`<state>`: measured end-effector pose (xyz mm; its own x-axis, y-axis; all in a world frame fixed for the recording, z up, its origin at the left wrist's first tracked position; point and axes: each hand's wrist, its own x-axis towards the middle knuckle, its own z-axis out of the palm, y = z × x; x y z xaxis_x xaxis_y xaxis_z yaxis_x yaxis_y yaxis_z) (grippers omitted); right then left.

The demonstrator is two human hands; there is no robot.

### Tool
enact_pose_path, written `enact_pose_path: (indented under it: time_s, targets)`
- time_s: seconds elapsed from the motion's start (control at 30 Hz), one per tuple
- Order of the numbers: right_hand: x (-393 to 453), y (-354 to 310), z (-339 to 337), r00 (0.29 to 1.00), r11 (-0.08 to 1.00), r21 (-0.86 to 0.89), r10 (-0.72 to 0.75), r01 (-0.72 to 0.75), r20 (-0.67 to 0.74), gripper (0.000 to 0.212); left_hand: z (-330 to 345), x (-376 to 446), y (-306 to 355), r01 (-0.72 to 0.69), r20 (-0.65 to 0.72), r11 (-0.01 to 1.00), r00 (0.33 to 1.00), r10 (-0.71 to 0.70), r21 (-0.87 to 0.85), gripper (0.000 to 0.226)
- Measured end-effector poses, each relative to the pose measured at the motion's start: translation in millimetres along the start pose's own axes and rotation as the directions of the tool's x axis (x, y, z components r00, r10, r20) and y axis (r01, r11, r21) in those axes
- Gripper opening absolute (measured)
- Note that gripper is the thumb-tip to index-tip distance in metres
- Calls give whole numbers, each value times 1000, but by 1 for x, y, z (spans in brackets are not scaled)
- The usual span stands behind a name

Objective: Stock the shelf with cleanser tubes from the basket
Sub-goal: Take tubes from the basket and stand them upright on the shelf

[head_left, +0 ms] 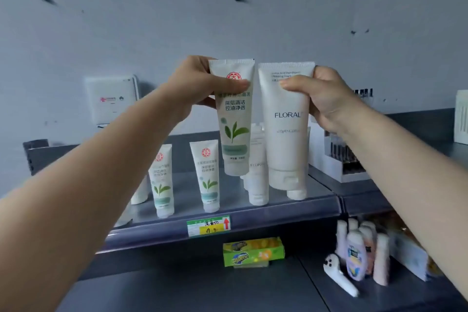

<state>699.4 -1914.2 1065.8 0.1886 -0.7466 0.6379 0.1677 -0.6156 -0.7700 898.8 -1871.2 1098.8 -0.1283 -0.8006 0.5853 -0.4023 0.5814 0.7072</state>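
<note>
My left hand [195,81] grips the crimped top of a green-leaf cleanser tube [234,129], cap down, above the grey top shelf [253,210]. Beside it my right hand [326,99] holds a white FLORAL cleanser tube [286,134] the same way. Both tubes hang upright over the shelf, not touching it. On the shelf stand two more green-leaf tubes [162,182] [207,175] and white FLORAL tubes [257,175], partly hidden behind the held ones. The basket is not in view.
A price tag [209,225] sits on the shelf's front lip. A white display box [336,159] of dark items stands at the shelf's right. On the lower shelf lie a green-yellow box [253,251] and several pastel bottles [359,253]. A white wall device [111,99] hangs at left.
</note>
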Motion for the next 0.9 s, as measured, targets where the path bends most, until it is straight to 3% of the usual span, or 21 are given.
enact_pose_path:
  time_s: [0.23, 0.3, 0.43, 0.67, 0.9]
  targets:
    - [37, -10, 51, 999, 998, -44, -35, 34, -12, 8, -70, 10, -15, -6, -76, 999, 997, 4, -32, 13]
    - [46, -11, 58, 999, 999, -30, -22, 21, -29, 16, -82, 16, -19, -9, -77, 999, 997, 5, -52, 14]
    - [60, -8, 68, 997, 999, -41, -4, 1, -78, 9, -95, 30, -26, 0, -79, 996, 997, -8, -95, 13]
    - [81, 4, 70, 983, 1000, -29, -3, -2, -181, 14, -101, 60, -57, -17, -208, 992, 978, -10, -128, 16]
    - [111, 22, 68, 983, 1000, -11, 6, -9, -182, 14, -90, 87, -93, 146, -145, 989, 978, -149, -29, 21]
